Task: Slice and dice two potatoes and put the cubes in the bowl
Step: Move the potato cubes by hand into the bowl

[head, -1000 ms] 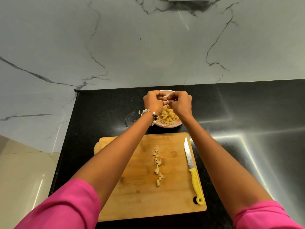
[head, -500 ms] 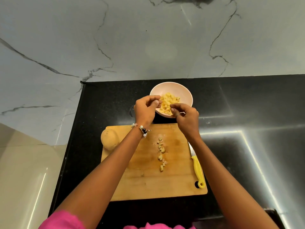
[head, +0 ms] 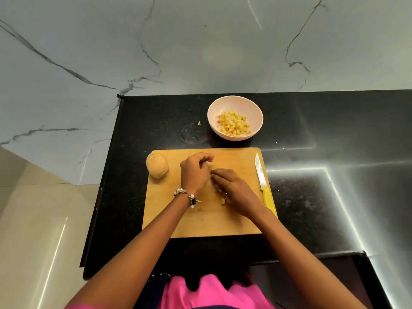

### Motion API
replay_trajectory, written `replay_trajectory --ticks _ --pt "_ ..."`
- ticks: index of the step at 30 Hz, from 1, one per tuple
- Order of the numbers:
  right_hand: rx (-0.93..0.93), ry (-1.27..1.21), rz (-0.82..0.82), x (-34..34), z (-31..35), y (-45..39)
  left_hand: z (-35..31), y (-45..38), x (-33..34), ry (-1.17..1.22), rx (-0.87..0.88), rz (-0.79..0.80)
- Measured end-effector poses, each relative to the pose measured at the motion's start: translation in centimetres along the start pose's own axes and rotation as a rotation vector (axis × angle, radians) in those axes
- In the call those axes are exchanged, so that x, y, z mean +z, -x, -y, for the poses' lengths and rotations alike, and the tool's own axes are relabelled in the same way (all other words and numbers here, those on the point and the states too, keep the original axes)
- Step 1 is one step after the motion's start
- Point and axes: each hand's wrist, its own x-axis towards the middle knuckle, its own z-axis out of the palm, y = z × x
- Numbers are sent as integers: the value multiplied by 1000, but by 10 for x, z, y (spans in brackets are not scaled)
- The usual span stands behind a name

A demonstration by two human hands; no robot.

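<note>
My left hand (head: 196, 173) and right hand (head: 234, 192), back from the bowl (head: 256, 112) and its cubes (head: 233, 124), cup loosely over leftover bits on the board (head: 200, 221), gripping nothing I can see; the second potato (head: 157, 167) waits uncut.

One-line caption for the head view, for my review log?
Both hands, left hand and right hand, gather cubes on the cutting board; whole potato, knife, filled bowl nearby.

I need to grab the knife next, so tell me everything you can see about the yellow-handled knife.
The yellow-handled knife lies flat along the right edge of the wooden cutting board, untouched. Its pale, shiny metal blade points away from the person toward the counter's far side; the glossy yellow handle, plastic by its look, points back toward them. The right forearm hides the handle's end. The right hand rests just beside it.
</note>
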Motion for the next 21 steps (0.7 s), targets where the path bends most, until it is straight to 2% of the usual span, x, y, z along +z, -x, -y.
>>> replay_trajectory --ticks 2,5,7,9,11,16,19,21 --pt "-23 -30 24 -7 2 14 3 7 -3 -27 34 19" --pt "76 -86 -40 -15 -2 25 8 16 -7 -63 101 43" --pt "111 -63 -9 -11 -3 28 11 21 -7 -73 106 44" --pt "83 -4 72 2 1 30 14 25 -7 -66 87 31" --pt "57 50 82 14 9 31 16 28 -6 -62 81 18" --pt "-64 240 2 20 19 39 16 33 -6 -47 75 10" --pt "-87 262 0 13 13 41 16 35 -5 -54 86 14" --pt "-153 308 -61 11 10 39 16 36 -6 -47 80 14"
